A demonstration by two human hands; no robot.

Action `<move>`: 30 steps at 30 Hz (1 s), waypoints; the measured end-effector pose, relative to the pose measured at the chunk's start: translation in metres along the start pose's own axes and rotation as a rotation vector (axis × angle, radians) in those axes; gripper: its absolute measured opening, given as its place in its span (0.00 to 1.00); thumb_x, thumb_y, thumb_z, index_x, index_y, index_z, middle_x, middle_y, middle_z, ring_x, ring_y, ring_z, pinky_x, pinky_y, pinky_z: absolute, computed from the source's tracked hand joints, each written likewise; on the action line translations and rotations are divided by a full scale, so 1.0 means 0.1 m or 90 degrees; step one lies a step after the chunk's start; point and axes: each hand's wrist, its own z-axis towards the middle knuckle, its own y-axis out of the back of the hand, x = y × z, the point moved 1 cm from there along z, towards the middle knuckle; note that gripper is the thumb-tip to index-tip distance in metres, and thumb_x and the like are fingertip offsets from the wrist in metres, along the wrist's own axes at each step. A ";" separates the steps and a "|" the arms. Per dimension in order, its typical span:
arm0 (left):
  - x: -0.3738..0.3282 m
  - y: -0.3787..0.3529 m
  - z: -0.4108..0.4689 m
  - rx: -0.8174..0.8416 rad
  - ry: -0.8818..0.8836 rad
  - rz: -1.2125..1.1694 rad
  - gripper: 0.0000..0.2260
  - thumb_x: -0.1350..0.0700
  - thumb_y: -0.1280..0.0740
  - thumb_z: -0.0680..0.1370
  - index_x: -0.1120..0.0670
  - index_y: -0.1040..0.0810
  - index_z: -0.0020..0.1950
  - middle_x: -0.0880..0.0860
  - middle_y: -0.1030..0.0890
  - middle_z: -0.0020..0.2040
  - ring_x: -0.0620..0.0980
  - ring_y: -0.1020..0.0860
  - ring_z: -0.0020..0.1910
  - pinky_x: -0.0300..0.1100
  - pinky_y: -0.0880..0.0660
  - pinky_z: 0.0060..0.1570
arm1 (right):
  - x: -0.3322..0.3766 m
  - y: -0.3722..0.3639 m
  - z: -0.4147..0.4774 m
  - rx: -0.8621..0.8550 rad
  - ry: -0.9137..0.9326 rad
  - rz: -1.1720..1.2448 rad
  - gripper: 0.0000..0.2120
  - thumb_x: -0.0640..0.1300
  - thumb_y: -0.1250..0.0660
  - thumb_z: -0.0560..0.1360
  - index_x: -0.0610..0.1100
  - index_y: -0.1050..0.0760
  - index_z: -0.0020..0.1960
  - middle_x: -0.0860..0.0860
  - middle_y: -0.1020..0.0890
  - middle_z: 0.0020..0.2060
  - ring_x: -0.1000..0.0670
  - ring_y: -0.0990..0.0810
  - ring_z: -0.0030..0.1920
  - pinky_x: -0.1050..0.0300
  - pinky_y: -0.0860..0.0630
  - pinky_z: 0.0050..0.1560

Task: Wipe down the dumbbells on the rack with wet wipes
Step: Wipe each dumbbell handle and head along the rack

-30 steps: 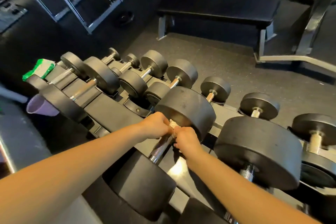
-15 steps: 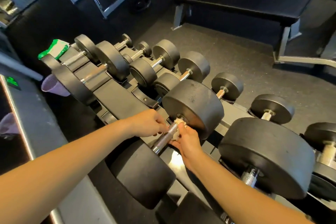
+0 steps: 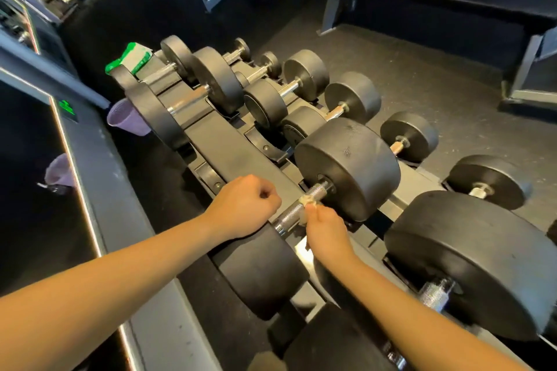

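The right hand (image 3: 327,227) comes at the knurled chrome handle (image 3: 294,212) of a large black round-headed dumbbell (image 3: 349,166) from below. Its fingers (image 3: 319,215) pinch a small crumpled off-white wet wipe (image 3: 309,200) against the bar, close to the far head; bunching the wipe likely lets it press into the knurling. The dumbbell lies cradled on the black tiered steel rack (image 3: 223,141), leaving the handle exposed all round. The left hand (image 3: 244,206) sits just beside the handle's near end, fingers curled into a fist, apparently empty and probably bracing. A green-and-white wipe packet (image 3: 131,59) rests at the rack's far end, handy for a fresh wipe.
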 end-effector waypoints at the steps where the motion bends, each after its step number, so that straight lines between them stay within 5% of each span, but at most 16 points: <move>1: 0.00 0.00 0.00 0.001 0.000 -0.006 0.11 0.50 0.36 0.78 0.50 0.17 0.39 0.50 0.17 0.37 0.47 0.20 0.38 0.52 0.20 0.44 | 0.01 0.05 0.02 0.021 -0.011 -0.009 0.19 0.51 0.45 0.84 0.48 0.22 0.42 0.48 0.17 0.38 0.44 0.18 0.43 0.42 0.20 0.51; 5: -0.01 0.00 -0.02 -0.008 -0.001 -0.031 0.10 0.52 0.37 0.80 0.47 0.17 0.43 0.49 0.16 0.39 0.46 0.18 0.40 0.49 0.19 0.45 | 0.16 0.24 0.17 -0.095 -0.054 0.089 0.20 0.51 0.46 0.86 0.47 0.26 0.39 0.48 0.20 0.39 0.45 0.20 0.46 0.46 0.24 0.54; 11: -0.04 -0.01 -0.02 -0.054 0.035 -0.034 0.11 0.53 0.39 0.82 0.49 0.17 0.48 0.49 0.16 0.43 0.46 0.19 0.43 0.45 0.21 0.45 | 0.06 -0.07 -0.10 0.115 0.005 -0.157 0.24 0.60 0.44 0.81 0.43 0.19 0.43 0.44 0.16 0.41 0.41 0.18 0.46 0.43 0.21 0.51; 15: -0.04 0.01 -0.03 -0.053 0.044 -0.043 0.12 0.53 0.40 0.82 0.49 0.17 0.48 0.49 0.16 0.45 0.46 0.19 0.45 0.46 0.21 0.48 | 0.14 0.10 0.06 -0.027 -0.008 -0.024 0.21 0.56 0.43 0.83 0.46 0.22 0.41 0.47 0.17 0.39 0.46 0.17 0.43 0.42 0.19 0.52; 20: -0.04 0.01 -0.03 -0.054 0.047 -0.040 0.13 0.55 0.40 0.82 0.51 0.17 0.47 0.51 0.16 0.44 0.48 0.19 0.44 0.50 0.20 0.48 | 0.10 -0.02 0.03 0.092 -0.054 -0.045 0.19 0.56 0.36 0.77 0.46 0.22 0.33 0.51 0.18 0.32 0.47 0.19 0.39 0.48 0.21 0.47; 23: -0.03 0.01 -0.04 -0.050 0.046 -0.047 0.13 0.54 0.40 0.82 0.52 0.17 0.45 0.54 0.16 0.43 0.51 0.19 0.44 0.53 0.19 0.48 | 0.19 0.23 0.20 -0.021 -0.066 0.003 0.18 0.56 0.37 0.80 0.46 0.23 0.37 0.49 0.18 0.36 0.47 0.18 0.40 0.47 0.21 0.48; 28: -0.02 -0.01 -0.04 -0.074 0.049 -0.035 0.12 0.53 0.39 0.80 0.53 0.17 0.43 0.53 0.16 0.41 0.50 0.19 0.41 0.54 0.19 0.46 | 0.15 0.02 -0.03 0.132 0.061 -0.279 0.23 0.59 0.42 0.83 0.42 0.21 0.43 0.43 0.16 0.43 0.41 0.17 0.48 0.46 0.21 0.51; 30: -0.03 -0.01 -0.05 -0.085 0.047 -0.039 0.12 0.53 0.38 0.80 0.54 0.17 0.42 0.53 0.18 0.38 0.50 0.20 0.38 0.54 0.20 0.44 | 0.22 0.13 0.00 0.060 0.134 -0.421 0.23 0.58 0.44 0.84 0.43 0.20 0.46 0.44 0.16 0.43 0.42 0.17 0.46 0.50 0.22 0.46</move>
